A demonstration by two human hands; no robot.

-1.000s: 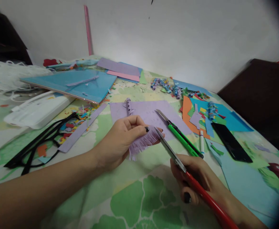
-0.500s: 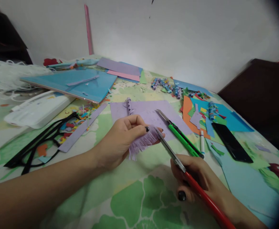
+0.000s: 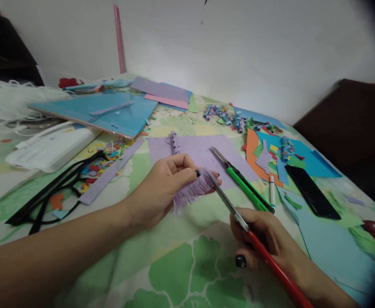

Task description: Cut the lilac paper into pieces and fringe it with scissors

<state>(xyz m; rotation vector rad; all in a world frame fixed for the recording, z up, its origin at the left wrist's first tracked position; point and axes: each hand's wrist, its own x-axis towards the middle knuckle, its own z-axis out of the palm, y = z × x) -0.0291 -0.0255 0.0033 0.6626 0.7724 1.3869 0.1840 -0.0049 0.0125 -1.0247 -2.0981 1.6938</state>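
Note:
A strip of light purple paper (image 3: 192, 190) with a finely cut fringe is pinched between the thumb and fingers of my left hand (image 3: 166, 184). My right hand (image 3: 267, 239) grips red-handled scissors (image 3: 234, 209), seen nearly edge-on. Their silver blade tips meet the fringe's right end, close to my left fingertips. Behind my hands lies a purple sheet (image 3: 200, 143), with a small rolled paper tube (image 3: 173, 142) that has dark dots on it. A green box cutter (image 3: 248, 186) rests partly on this sheet, its blade out.
Black glasses (image 3: 72, 184) lie at the left beside paper scraps and a white case (image 3: 55, 145). Behind them is a blue folder (image 3: 110, 111). To the right are a phone (image 3: 312, 192), a white marker (image 3: 272, 190) and coloured paper (image 3: 328, 239). Curled paper pieces (image 3: 222, 114) sit near the wall.
My right thumb has shifted slightly left, and the scissors' red handle has tilted a little. My left hand and the fringed paper stay in place.

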